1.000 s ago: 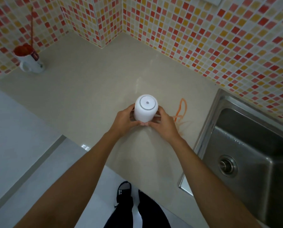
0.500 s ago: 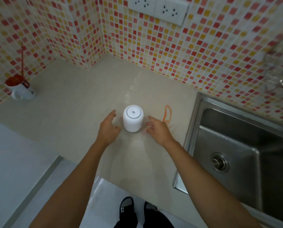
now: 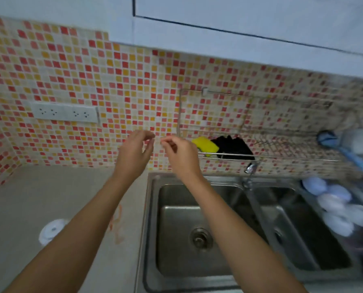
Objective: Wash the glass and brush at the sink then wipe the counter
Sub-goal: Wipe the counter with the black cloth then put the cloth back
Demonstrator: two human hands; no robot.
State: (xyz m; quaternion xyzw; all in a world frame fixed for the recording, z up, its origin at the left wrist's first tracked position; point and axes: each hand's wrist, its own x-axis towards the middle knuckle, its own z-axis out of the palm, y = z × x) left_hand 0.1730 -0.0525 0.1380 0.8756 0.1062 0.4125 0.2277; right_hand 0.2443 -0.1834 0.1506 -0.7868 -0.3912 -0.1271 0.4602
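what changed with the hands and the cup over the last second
Both hands let go of the upturned cup and rose, empty, toward the wall rack: left hand, right hand. The view swung up and right. The cup stays on the counter left of the sink, orange stain beside it.

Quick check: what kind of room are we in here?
Most likely a home kitchen: a double steel sink set in the counter, a mosaic-tiled wall, and a wire rack holding a yellow sponge.
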